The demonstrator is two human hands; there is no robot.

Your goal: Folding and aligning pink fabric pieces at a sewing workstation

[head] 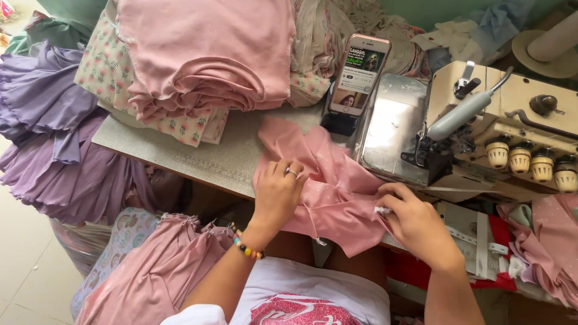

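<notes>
Pink, soft and probably light, lying crumpled on the tabletop point(198, 157) beside the sewing machine point(481, 129): garment piece point(337, 192), being pressed flat by left hand point(278, 194), pinched at its edge by right hand point(409, 219) fingers.

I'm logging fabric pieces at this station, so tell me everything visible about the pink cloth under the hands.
The pink cloth is a soft, thin-looking piece, crumpled and creased, lying across the table's front edge beside the sewing machine. Its lower corner hangs over the edge. The left hand presses on it; the right hand pinches its right edge.
</notes>
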